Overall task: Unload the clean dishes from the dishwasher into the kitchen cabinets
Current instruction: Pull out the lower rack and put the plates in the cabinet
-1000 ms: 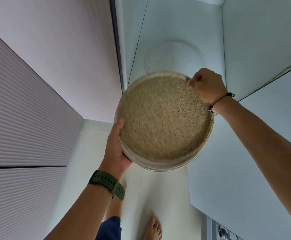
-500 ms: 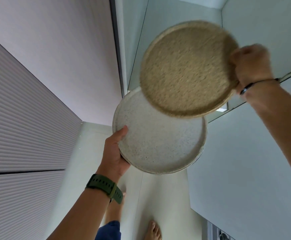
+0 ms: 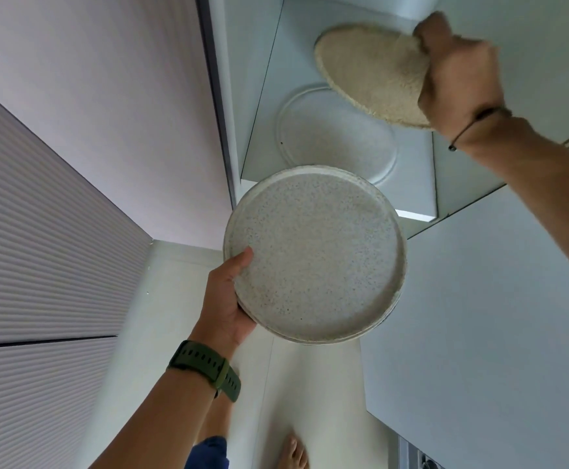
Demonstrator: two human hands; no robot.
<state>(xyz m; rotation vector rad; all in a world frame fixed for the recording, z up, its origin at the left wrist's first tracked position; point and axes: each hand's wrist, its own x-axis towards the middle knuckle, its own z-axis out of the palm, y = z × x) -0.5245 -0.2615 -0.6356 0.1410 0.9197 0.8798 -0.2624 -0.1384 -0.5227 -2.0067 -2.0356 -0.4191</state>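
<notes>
Right hand (image 3: 459, 72) fingers gripping tilted tan plate (image 3: 367, 72), left hand (image 3: 229, 299) fingers holding face-up speckled plate (image 3: 313, 258)

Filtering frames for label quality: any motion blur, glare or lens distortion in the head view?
Head view: right hand and tan plate smeared by motion blur; left hand and speckled plate sharp; cabinet edges splay from wide-angle distortion; one bright strip below the shelf, otherwise soft, even light.
</notes>
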